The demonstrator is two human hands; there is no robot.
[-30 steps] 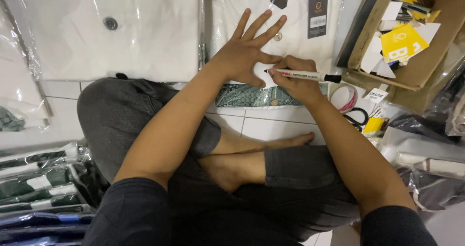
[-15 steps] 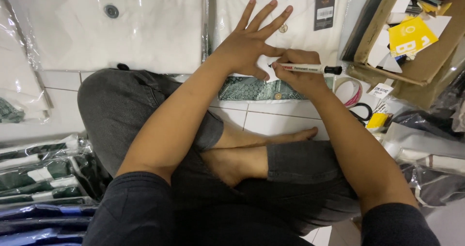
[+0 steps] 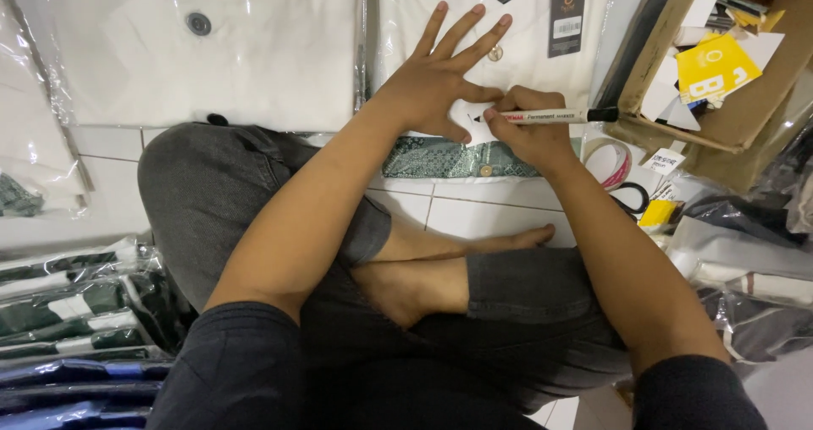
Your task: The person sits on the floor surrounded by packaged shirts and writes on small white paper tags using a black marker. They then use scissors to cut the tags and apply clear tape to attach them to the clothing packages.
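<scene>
The person sat cross-legged on the pale tiled floor [image 3: 474, 214], bent over a white shirt [image 3: 525, 57] sealed in a glossy, crinkled plastic bag. The left hand [image 3: 432, 87] lay flat on the bag, fingers fanned wide apart, palm pressing the slippery film down. The right hand [image 3: 529, 129] was closed around a marker [image 3: 542, 116] — a slim white barrel with a black cap end — held almost level, its tip resting on a small white patch just beside the left thumb. What was on that patch I could not make out; the two hands covered most of it.

A green patterned band of cloth [image 3: 440, 159] with a button showed at the shirt's lower edge, under the wrists. A dark hang tag [image 3: 566, 11] lay on the bag above the hands. Another bagged white garment [image 3: 212, 49], smooth and shiny, lay to the left. On the right stood a cardboard box [image 3: 762, 112] stuffed with yellow and white paper slips, its far side cut off by the edge of view. Near it sat a roll of tape [image 3: 611, 160] and black scissors [image 3: 631, 199], partly buried. Folded green-and-white garments in plastic [image 3: 76, 303] were stacked by the left knee — only their edges showed.
</scene>
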